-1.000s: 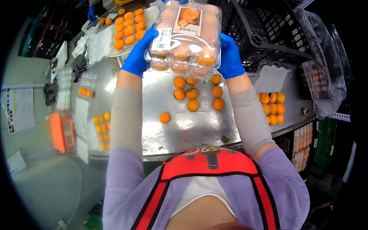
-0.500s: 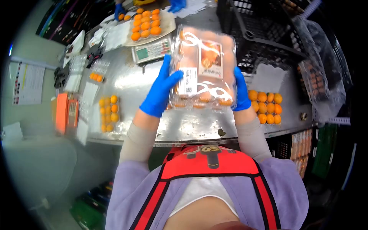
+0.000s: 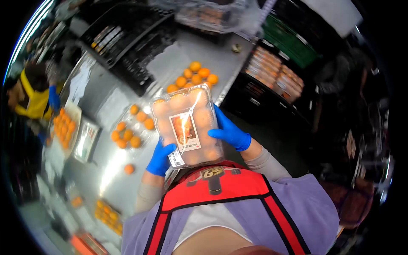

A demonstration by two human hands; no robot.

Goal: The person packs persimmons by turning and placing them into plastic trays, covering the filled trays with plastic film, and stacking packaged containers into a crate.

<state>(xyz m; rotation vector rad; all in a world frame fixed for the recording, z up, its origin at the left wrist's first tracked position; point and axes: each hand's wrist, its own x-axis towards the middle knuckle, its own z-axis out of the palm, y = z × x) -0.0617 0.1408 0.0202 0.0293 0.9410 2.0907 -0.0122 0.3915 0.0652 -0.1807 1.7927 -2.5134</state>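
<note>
Blue-gloved, my left hand point(image 3: 160, 159) grips the lower left side of a clear plastic fruit pack point(image 3: 204, 138). My right hand point(image 3: 231, 131), gloved the same way, holds the pack's right side. The pack is close to my body, over the table's edge, with a picture label and a white barcode sticker facing me. Orange fruits show through its lid. Behind it on the metal table point(image 3: 111, 159) lies an open tray point(image 3: 146, 137) with loose-set orange fruits. One single orange point(image 3: 129, 168) rests on the metal nearby.
A black crate point(image 3: 131, 59) stands at the table's back. Filled packs sit in another black crate point(image 3: 272, 70) at the right, beside a green crate point(image 3: 289, 40). A scale point(image 3: 86, 141) and a co-worker in a yellow apron point(image 3: 36, 91) are at the left.
The view has swung towards the right. Both my hands have brought the pack down and closer to my body, still holding it, and the stacked packs in the crate are now in fuller view.
</note>
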